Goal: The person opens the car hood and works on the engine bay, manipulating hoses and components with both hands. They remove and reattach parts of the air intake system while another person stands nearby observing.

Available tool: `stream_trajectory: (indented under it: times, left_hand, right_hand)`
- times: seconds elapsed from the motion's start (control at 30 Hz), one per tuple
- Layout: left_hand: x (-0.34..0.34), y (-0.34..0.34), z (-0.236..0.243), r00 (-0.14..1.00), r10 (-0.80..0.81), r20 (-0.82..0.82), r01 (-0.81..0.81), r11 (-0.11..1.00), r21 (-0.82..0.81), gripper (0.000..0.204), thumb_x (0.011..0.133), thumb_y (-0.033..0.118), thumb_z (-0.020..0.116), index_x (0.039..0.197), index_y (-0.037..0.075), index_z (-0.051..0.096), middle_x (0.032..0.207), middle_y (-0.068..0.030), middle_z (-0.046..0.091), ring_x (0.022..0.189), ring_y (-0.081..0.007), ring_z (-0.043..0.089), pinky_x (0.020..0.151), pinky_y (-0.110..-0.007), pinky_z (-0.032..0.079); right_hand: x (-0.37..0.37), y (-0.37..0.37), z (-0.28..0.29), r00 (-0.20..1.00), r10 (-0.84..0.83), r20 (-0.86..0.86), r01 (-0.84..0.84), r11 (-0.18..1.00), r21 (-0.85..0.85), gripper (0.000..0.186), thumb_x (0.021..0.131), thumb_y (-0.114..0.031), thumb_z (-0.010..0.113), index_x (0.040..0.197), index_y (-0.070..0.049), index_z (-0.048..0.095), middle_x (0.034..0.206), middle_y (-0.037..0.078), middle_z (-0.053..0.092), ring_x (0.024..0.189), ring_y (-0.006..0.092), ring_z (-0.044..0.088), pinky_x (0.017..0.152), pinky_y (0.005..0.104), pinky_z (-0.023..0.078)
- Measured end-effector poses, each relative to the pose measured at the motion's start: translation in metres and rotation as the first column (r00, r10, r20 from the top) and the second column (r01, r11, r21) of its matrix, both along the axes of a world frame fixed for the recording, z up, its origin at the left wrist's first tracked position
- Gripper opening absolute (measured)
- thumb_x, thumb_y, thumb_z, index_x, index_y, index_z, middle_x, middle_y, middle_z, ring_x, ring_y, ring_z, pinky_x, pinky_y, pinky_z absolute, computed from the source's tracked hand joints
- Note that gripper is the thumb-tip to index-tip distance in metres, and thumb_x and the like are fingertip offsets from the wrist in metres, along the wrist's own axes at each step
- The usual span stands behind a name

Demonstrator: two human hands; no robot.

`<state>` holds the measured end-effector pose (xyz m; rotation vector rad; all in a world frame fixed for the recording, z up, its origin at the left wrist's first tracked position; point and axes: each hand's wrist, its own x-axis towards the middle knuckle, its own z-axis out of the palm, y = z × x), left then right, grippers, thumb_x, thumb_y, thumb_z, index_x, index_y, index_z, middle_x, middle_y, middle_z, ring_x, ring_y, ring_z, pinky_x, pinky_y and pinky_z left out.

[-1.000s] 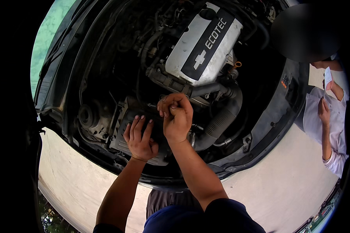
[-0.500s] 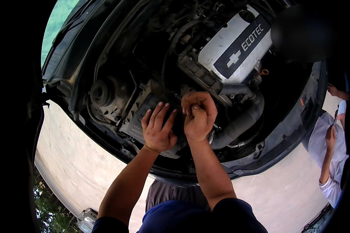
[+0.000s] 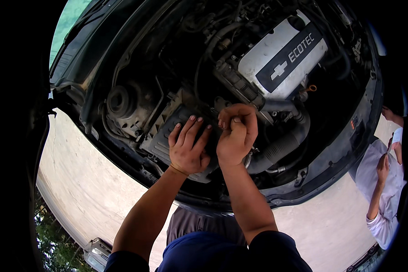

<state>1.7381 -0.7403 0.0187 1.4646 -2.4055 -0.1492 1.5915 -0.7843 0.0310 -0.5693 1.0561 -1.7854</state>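
Observation:
My left hand (image 3: 189,146) lies with fingers spread on the black ribbed lid of an air filter box (image 3: 167,129) in the engine bay. Close beside it, above the lid's right edge, my right hand (image 3: 237,136) is closed, its fingers curled in toward the thumb. Whatever those fingers grip, if anything, is hidden from me. A black corrugated intake hose (image 3: 281,148) curves past just right of my right hand. Up and to the right sits the engine's silver and black cover (image 3: 288,59).
A strut mount (image 3: 121,103) stands left of the filter box. An orange dipstick ring (image 3: 311,88) shows below the engine cover. The car's front edge (image 3: 322,179) curves between me and the bay. At right, a person in a pale shirt (image 3: 381,199) holds something white.
The engine bay sits slightly more to the right in view. A dark round blur at the upper right is gone. My left hand stays on the lid; my right hand remains curled beside it.

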Motion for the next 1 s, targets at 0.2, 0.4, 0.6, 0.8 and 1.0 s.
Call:
stream_trajectory:
  times: [0.2, 0.4, 0.6, 0.8, 1.0]
  left_hand:
    - [0.003, 0.002, -0.012, 0.999, 0.006, 0.043, -0.005, 0.999, -0.039, 0.057, 0.093, 0.043, 0.061, 0.140, 0.015, 0.075, 0.150, -0.0142, 0.066, 0.147, -0.0304, 0.059, 0.126, -0.048, 0.028]
    - [0.004, 0.005, -0.007, 1.000, 0.012, -0.007, -0.012, 1.000, 0.008, 0.062, 0.083, 0.033, 0.061, 0.143, 0.016, 0.073, 0.152, -0.0136, 0.064, 0.148, -0.0309, 0.058, 0.125, -0.052, 0.032]
    - [0.002, 0.000, 0.004, 1.000, -0.006, -0.005, 0.006, 1.000, 0.007, 0.058, 0.085, 0.027, 0.059, 0.139, 0.013, 0.074, 0.150, -0.0142, 0.065, 0.145, -0.0329, 0.060, 0.124, -0.052, 0.033]
    - [-0.002, 0.001, -0.001, 0.998, 0.017, -0.068, -0.014, 0.999, 0.042, 0.065, 0.080, 0.031, 0.065, 0.144, 0.017, 0.073, 0.152, -0.0122, 0.065, 0.149, -0.0292, 0.057, 0.124, -0.052, 0.034]
    - [-0.001, 0.000, 0.001, 1.000, 0.022, 0.005, -0.022, 1.000, 0.018, 0.071, 0.073, 0.028, 0.061, 0.142, 0.018, 0.073, 0.149, -0.0112, 0.066, 0.148, -0.0288, 0.058, 0.123, -0.053, 0.035]
  right_hand:
    - [0.037, -0.001, 0.026, 0.944, -0.167, -0.283, 0.199, 0.976, 0.084, 0.022, 0.109, -0.004, 0.040, 0.121, 0.000, 0.059, 0.100, 0.006, 0.061, 0.091, 0.0126, 0.054, 0.085, 0.0291, 0.046]
    - [-0.006, -0.032, 0.010, 0.853, 0.437, -0.285, -0.476, 0.875, -0.084, 0.020, 0.083, 0.000, 0.054, 0.096, 0.003, 0.068, 0.070, 0.002, 0.060, 0.057, 0.0093, 0.048, 0.055, 0.0287, 0.040]
    - [-0.009, -0.019, 0.010, 0.937, 0.329, -0.120, -0.332, 0.943, -0.007, 0.030, 0.106, -0.011, 0.052, 0.129, 0.003, 0.065, 0.098, 0.005, 0.061, 0.090, 0.0118, 0.056, 0.084, 0.0289, 0.047]
    - [0.034, -0.012, 0.009, 0.993, -0.104, -0.051, 0.103, 0.995, -0.017, 0.029, 0.115, -0.016, 0.046, 0.134, 0.003, 0.056, 0.094, 0.007, 0.059, 0.085, 0.0140, 0.053, 0.086, 0.0312, 0.048]
    - [-0.034, -0.046, 0.006, 0.746, 0.633, -0.205, -0.657, 0.750, -0.078, 0.018, 0.099, -0.007, 0.063, 0.109, 0.002, 0.074, 0.071, 0.000, 0.058, 0.063, 0.0085, 0.050, 0.065, 0.0269, 0.043]
